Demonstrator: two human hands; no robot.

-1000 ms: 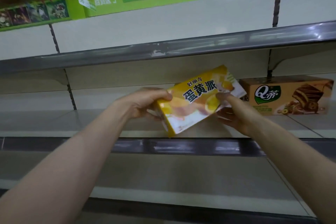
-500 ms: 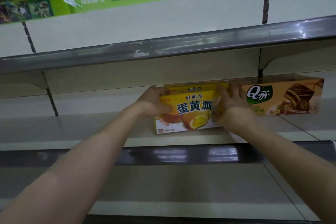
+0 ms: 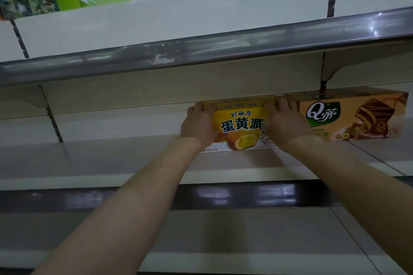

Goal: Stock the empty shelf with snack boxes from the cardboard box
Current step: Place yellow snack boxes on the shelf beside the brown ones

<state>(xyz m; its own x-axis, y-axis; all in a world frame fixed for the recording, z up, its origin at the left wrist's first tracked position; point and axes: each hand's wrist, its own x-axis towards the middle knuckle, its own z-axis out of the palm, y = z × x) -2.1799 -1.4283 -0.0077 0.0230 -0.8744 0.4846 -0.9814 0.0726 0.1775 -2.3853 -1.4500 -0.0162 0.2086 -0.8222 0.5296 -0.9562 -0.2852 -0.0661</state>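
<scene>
On the shelf, just beside the brown snack box, the yellow snack box is stood upright, its 2 ends gripped by the left hand and right hand. It is judged light and stiff, best held at those ends. Since 0.5 s ago, it has been pushed deeper.

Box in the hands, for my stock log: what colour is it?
The box is yellow, black lettering; head view.
</scene>
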